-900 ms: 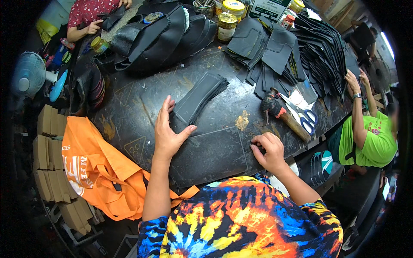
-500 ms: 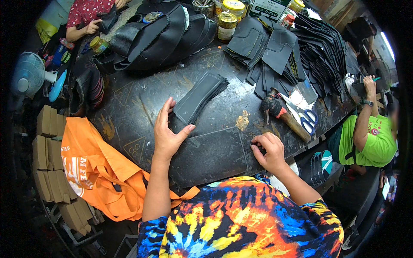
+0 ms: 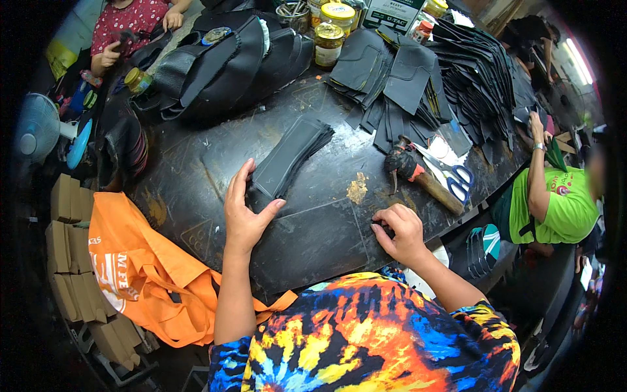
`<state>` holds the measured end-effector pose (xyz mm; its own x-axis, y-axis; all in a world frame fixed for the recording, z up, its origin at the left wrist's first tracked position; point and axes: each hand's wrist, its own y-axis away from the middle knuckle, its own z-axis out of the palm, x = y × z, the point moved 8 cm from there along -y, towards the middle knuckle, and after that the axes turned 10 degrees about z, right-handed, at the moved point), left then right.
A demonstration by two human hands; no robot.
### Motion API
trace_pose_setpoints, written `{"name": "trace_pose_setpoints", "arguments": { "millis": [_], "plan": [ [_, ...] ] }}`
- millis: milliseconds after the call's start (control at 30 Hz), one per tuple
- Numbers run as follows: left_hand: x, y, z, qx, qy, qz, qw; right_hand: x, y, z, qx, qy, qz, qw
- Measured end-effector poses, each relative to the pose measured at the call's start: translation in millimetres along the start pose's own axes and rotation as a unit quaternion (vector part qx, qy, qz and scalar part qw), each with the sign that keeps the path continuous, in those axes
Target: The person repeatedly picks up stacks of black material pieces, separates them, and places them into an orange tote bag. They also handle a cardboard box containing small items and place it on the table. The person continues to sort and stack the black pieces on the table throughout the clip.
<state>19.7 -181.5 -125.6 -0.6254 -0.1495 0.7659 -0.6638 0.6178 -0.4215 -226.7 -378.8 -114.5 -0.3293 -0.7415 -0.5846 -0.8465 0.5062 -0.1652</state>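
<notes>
A stack of black leather strips (image 3: pixel 294 157) lies slantwise at the middle of the dark table. My left hand (image 3: pixel 245 212) is beside its near left end, thumb and fingers spread; whether the fingertips touch the edge is hard to tell. Farther right, my right hand (image 3: pixel 401 232) hovers close to the table's near edge with its fingers curled together. Something small and dark shows at its fingertips, too small to name. A hammer (image 3: pixel 424 179) with a wooden handle and dark wrapping lies beyond the right hand, next to scissors (image 3: pixel 459 186) with blue handles.
Black cut pieces (image 3: pixel 411 81) and curved black leather parts (image 3: pixel 228 72) are piled along the far side, near jars (image 3: pixel 328 44). An orange bag (image 3: pixel 147 268) hangs at the left. Two other people work nearby, one in a green shirt (image 3: pixel 555 202), one in red (image 3: pixel 130 26).
The whole view has shifted slightly. My hands keep nearly the same poses beside the stack and table edge. The green-shirted person's hands have come lower, and the red-shirted person's hands have moved.
</notes>
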Motion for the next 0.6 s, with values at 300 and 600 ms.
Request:
{"name": "trace_pose_setpoints", "arguments": {
  "millis": [300, 600],
  "plan": [
    [-0.9, 0.7, -2.0, 0.001, 0.009, 0.008, 1.0, -1.1, -0.8, -0.1, -0.004, -0.001, 0.003, 1.0],
    [3.2, -1.5, -3.8, 0.001, 0.001, 0.021, 1.0, -1.9, -1.1, 0.5, -0.005, 0.001, 0.0, 1.0]
  ]
}}
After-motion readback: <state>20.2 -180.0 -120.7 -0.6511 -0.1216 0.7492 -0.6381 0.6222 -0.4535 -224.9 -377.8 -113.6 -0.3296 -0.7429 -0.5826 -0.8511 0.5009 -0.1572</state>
